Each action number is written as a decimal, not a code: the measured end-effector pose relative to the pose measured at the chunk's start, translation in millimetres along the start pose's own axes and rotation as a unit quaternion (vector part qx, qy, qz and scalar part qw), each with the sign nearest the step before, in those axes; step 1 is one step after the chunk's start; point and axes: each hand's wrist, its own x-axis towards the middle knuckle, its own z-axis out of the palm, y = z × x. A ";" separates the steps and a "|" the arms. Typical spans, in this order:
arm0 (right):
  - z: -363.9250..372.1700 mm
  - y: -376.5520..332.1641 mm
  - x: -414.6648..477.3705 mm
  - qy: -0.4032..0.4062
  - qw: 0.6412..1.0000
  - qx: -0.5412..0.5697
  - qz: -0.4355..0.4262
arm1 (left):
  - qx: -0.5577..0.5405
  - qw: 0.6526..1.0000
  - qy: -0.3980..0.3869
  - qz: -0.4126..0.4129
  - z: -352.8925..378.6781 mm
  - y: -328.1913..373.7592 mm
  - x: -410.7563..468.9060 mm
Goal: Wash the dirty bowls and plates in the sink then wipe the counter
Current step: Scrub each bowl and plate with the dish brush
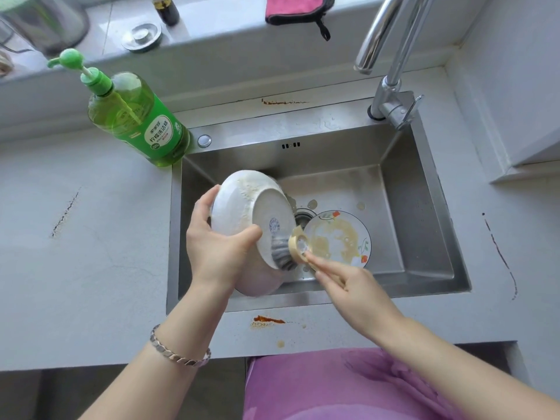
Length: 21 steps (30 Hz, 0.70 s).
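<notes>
My left hand [216,241] grips a white bowl [242,207] by its rim, tilted on edge over the steel sink [424,237] with its underside facing me. Beige residue streaks the bowl's outer wall. My right hand [348,283] holds the beige handle of a scrubbing brush [291,250], whose grey steel-wool head presses against the bowl's base. A small flowered plate [339,237] smeared with yellowish residue lies flat on the sink floor, just right of the drain [303,215].
A green dish-soap pump bottle [136,116] stands at the sink's back left corner. The faucet [391,86] rises at the back right. A pink cloth [297,9] hangs on the back ledge. Orange sauce stains [266,321] mark the counter's front edge; dark streaks [500,256] mark the right counter.
</notes>
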 end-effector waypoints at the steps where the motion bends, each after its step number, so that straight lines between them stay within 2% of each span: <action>1: -4.4 2.3 7.4 0.017 1.000 0.001 0.008 | -0.007 1.000 0.002 -0.001 -0.5 0.0 0.9; 4: -9.5 6.3 17.6 0.050 0.998 -0.012 0.028 | -0.016 1.000 -0.005 0.004 -1.0 0.3 0.9; 8: 2.0 -1.4 6.8 0.003 1.000 0.003 -0.009 | -0.013 1.000 -0.010 -0.002 -2.4 -2.0 2.1; 11: -9.9 7.3 8.4 0.011 1.000 -0.013 0.022 | -0.002 1.000 -0.031 -0.006 -6.5 -2.8 5.5; 17: -39.9 26.1 14.4 0.089 0.986 0.104 0.097 | 0.114 0.978 -0.161 0.061 3.4 -2.4 4.0; 19: -57.2 26.0 21.7 0.122 0.978 0.127 0.116 | 0.164 0.955 -0.230 0.088 13.7 -1.3 5.2; 21: -78.5 23.2 29.0 0.134 0.979 0.119 0.093 | 0.202 0.922 -0.312 0.111 25.9 3.8 6.2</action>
